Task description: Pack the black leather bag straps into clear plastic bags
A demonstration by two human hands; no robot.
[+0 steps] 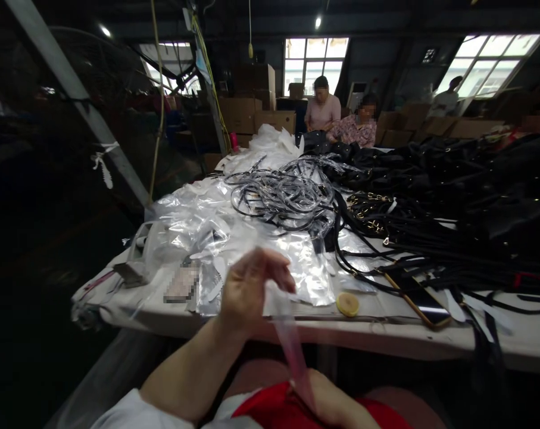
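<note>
My left hand (252, 283) is raised over the table's front edge, its fingers curled round the upper end of a translucent plastic strip or bag (285, 328). Lower down, near my lap, my right hand (317, 390) is at the strip's bottom end; its fingers are blurred and partly hidden. Behind my left hand lie flat clear plastic bags (308, 268). Farther back, black straps in clear wrap (283, 193) are heaped in coils. A round yellow roll (347, 304) sits by the table edge.
A phone (419, 298) and loose black straps (412, 244) lie at the right, with black bags (475, 179) piled behind. Plastic bags (189, 208) spread over the left side. A slanted metal pole (82, 107) rises at left. People (322, 110) sit beyond the table near cardboard boxes (238, 113).
</note>
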